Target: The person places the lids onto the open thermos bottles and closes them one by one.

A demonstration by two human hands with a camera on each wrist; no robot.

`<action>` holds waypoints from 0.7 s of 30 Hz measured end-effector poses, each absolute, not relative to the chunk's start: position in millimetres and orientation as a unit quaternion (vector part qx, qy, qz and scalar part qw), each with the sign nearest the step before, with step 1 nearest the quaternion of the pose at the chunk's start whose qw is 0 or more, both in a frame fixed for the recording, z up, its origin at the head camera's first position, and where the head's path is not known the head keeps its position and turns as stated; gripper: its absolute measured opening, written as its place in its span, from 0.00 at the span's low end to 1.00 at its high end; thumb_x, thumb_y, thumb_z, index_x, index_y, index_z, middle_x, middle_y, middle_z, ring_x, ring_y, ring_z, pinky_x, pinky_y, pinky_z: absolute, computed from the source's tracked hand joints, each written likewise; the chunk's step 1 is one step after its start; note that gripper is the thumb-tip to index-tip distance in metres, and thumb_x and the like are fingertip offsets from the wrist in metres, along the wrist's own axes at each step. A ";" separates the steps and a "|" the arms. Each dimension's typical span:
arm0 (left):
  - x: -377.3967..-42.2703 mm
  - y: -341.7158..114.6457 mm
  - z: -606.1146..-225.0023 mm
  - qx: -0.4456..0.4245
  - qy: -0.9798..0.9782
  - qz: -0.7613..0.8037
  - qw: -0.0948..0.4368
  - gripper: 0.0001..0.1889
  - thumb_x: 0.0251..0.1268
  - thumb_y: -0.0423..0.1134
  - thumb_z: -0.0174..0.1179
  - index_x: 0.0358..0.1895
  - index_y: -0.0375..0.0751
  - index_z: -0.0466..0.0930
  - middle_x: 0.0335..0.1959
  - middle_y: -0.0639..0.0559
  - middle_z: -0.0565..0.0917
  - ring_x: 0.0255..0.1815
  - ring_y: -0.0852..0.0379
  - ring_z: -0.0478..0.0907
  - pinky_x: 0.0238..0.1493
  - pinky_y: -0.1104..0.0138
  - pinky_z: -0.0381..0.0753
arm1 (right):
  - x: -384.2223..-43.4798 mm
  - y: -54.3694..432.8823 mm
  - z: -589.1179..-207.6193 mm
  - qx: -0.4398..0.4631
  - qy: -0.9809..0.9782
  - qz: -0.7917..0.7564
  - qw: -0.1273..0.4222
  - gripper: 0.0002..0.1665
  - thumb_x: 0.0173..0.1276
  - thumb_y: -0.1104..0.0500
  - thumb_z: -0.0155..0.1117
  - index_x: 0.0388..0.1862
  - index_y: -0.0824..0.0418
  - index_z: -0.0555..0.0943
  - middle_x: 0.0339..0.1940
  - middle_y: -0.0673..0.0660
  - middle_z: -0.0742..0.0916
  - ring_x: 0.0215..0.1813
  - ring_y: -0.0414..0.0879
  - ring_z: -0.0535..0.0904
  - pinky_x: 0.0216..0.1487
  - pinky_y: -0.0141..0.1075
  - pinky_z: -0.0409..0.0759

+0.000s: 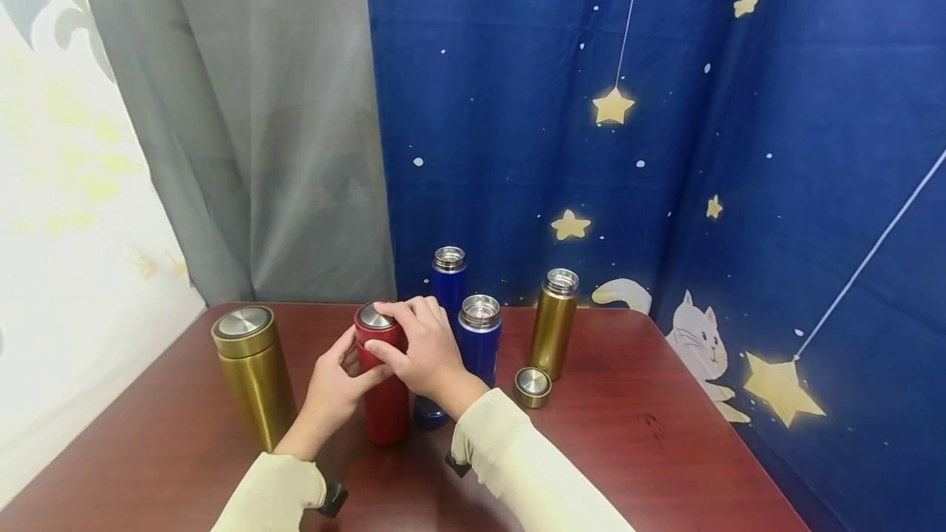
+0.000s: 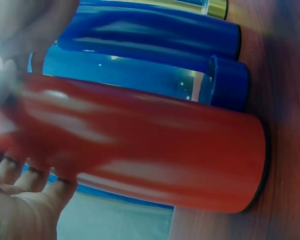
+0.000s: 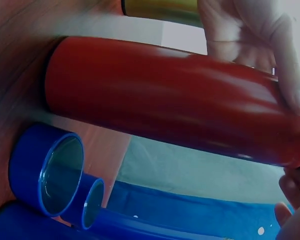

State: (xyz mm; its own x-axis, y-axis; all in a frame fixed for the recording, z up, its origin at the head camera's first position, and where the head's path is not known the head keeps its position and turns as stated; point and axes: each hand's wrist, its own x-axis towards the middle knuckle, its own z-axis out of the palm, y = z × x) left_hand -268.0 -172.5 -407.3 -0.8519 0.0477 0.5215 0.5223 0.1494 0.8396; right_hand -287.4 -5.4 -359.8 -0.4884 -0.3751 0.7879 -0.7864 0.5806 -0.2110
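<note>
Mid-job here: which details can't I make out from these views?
Head view: part of the red lid, under the right grip.
Head view: lower part of the farther blue flask, behind the right grip.
Right wrist view: top of the red flask, cut off by the right edge.
Head view: the dark mark on the table, too small to identify.

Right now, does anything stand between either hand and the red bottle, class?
Nothing visible does. The left hand grips the red bottle, and the right hand holds its red lid. A blue lid stands beside the bottle's base, below both hands, not in between.
</note>
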 end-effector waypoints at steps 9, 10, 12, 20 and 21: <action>-264.8 -171.9 -405.8 -0.187 -0.741 -0.614 0.199 0.40 0.54 0.28 0.71 0.71 0.33 0.63 0.60 0.34 0.76 0.54 0.48 0.80 0.48 0.65 0.80 | -279.8 -20.2 -356.3 0.269 -0.821 0.189 0.467 0.32 0.54 0.31 0.68 0.45 0.52 0.79 0.32 0.51 0.78 0.38 0.46 0.71 0.38 0.37 0.70; -265.0 -172.2 -406.0 -0.187 -0.741 -0.613 0.198 0.40 0.54 0.28 0.71 0.71 0.33 0.63 0.60 0.34 0.76 0.54 0.48 0.80 0.48 0.65 0.80 | -278.6 -21.7 -354.7 0.258 -0.825 0.174 0.471 0.33 0.53 0.29 0.67 0.44 0.52 0.79 0.32 0.51 0.78 0.38 0.46 0.71 0.38 0.37 0.70; -265.7 -173.2 -406.6 -0.188 -0.745 -0.609 0.198 0.40 0.54 0.29 0.71 0.71 0.34 0.63 0.59 0.34 0.76 0.53 0.48 0.80 0.48 0.65 0.80 | -276.6 -23.8 -352.0 0.240 -0.838 0.152 0.466 0.35 0.53 0.26 0.65 0.43 0.52 0.76 0.32 0.50 0.77 0.38 0.46 0.70 0.37 0.37 0.69; -267.6 -174.8 -407.1 -0.191 -0.746 -0.608 0.192 0.41 0.53 0.30 0.72 0.71 0.33 0.62 0.61 0.34 0.76 0.54 0.52 0.80 0.48 0.68 0.80 | -273.4 -16.5 -350.9 0.266 -0.848 0.382 0.256 0.39 0.58 0.35 0.67 0.61 0.53 0.67 0.53 0.51 0.76 0.54 0.43 0.68 0.50 0.35 0.74; -267.8 -174.9 -406.9 -0.188 -0.748 -0.608 0.190 0.41 0.53 0.31 0.72 0.71 0.34 0.62 0.61 0.35 0.76 0.55 0.50 0.80 0.48 0.68 0.80 | -273.9 -14.4 -351.4 0.270 -0.833 0.428 0.222 0.41 0.59 0.38 0.67 0.64 0.53 0.65 0.57 0.52 0.75 0.58 0.43 0.67 0.53 0.36 0.74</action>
State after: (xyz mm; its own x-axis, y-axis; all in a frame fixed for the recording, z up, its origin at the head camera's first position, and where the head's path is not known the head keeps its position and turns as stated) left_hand -267.8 -174.9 -406.9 -0.8571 0.0501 0.5127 0.5121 0.1901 0.8376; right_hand -273.9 -14.4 -351.4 -0.7553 -0.2607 0.6013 -0.6407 0.4867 -0.5938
